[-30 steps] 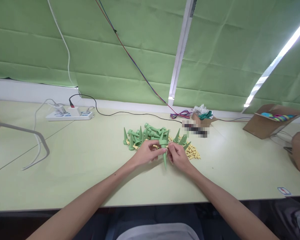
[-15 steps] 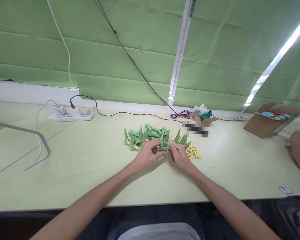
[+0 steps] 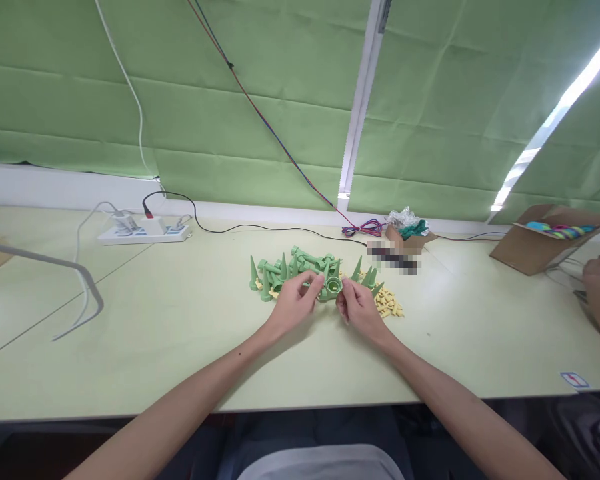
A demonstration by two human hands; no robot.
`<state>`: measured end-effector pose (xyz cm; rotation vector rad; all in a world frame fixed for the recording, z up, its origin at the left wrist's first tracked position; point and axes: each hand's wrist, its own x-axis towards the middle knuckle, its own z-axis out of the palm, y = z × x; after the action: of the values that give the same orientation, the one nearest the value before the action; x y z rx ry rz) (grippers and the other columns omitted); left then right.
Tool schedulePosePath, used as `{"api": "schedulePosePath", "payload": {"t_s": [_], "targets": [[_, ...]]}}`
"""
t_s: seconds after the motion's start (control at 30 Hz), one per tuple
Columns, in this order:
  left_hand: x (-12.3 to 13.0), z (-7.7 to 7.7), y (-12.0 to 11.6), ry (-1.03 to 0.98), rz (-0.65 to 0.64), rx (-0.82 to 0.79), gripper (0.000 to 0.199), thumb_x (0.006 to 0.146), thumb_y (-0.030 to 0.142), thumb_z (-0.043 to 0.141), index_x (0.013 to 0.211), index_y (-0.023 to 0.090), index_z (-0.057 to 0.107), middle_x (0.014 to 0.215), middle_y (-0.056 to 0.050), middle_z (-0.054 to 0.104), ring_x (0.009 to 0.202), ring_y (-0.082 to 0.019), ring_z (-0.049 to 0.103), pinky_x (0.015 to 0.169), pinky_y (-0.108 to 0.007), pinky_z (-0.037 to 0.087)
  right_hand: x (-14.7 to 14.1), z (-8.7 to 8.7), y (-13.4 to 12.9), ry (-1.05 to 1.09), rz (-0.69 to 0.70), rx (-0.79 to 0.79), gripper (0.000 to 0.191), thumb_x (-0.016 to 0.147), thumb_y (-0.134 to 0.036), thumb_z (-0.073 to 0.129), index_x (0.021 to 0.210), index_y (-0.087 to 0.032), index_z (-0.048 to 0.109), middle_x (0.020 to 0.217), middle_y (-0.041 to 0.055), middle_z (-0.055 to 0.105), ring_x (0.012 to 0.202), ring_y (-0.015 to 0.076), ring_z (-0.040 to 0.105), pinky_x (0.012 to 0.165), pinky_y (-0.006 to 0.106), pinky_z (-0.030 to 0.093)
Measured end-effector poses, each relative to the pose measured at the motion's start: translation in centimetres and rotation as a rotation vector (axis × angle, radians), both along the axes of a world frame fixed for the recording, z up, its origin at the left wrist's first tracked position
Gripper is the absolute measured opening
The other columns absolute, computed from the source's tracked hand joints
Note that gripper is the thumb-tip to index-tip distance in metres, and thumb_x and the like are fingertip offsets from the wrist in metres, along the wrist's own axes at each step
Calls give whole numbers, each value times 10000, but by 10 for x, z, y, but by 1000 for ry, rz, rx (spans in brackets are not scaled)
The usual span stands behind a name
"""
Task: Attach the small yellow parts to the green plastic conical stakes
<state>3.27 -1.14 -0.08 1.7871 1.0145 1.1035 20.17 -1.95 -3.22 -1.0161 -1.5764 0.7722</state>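
No text legible; red-marked sticker (image 3: 575,380) on table (image 3: 480,350).

Dozen-plus green spikes (image 3: 283,269), one power strip (image 3: 143,239)

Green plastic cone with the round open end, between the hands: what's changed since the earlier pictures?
The green plastic cone has turned: its tip pointed toward the near table edge; now its open end faces the camera. The left hand has shifted left; whether it still touches is unclear. Unchanged: the right hand at the cone's right, the green plastic spike heap, the small yellow pieces.
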Motion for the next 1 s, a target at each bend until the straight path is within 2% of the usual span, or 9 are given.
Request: {"api": "schedulePosePath", "payload": {"t_s": [0.07, 0.13, 0.23, 0.33, 0.77, 1.0], "targets": [[0, -1, 2, 4, -19, -69, 564, 905, 634, 371, 666, 158, 559, 489, 24, 464, 409, -90, 429, 432, -223, 347, 0, -1, 0, 12, -5, -2, 509, 961, -594, 344, 645, -209, 450, 525, -26, 499, 381, 101, 437, 416, 251, 354], [0, -3, 5, 14, -91, -179, 657, 887, 688, 334, 611, 141, 574, 498, -1, 506, 385, -91, 451, 408, -226, 353, 0, -1, 0, 15, -3, 3, 501, 963, -588, 344, 650, -212, 448, 537, -24, 501, 389, 103, 435, 418, 251, 356], [2, -5, 7, -9, -212, -360, 740, 856, 744, 311, 627, 111, 618, 553, -44, 572, 377, -102, 500, 379, -228, 366, 0, 0, 0, -13, 19, 22, 484, 971, -567, 349, 658, -213, 454, 556, -16, 509, 423, 112, 448, 434, 253, 364], [3, -6, 8, -47, -268, -449, 768, 838, 763, 328, 656, 89, 648, 579, -67, 587, 389, -117, 531, 368, -231, 369, 0, 2, -2, -59, 61, 39, 467, 980, -542, 351, 667, -213, 460, 576, -5, 517, 468, 125, 468, 448, 254, 365], [0, -9, 9, -108, -364, -478, 726, 838, 746, 369, 724, 95, 669, 688, -105, 636, 454, -124, 557, 383, -229, 385, 2, 3, -2, -105, 103, 66, 471, 988, -525, 337, 658, -216, 468, 572, 3, 515, 510, 142, 494, 487, 264, 375], [-3, -2, 6, -122, -371, -435, 602, 874, 644, 455, 756, 85, 646, 781, -123, 657, 480, -107, 552, 398, -223, 382, 3, 2, -2, -134, 118, 58, 450, 993, -510, 337, 686, -217, 487, 570, -2, 521, 489, 137, 476, 491, 260, 359]]}}
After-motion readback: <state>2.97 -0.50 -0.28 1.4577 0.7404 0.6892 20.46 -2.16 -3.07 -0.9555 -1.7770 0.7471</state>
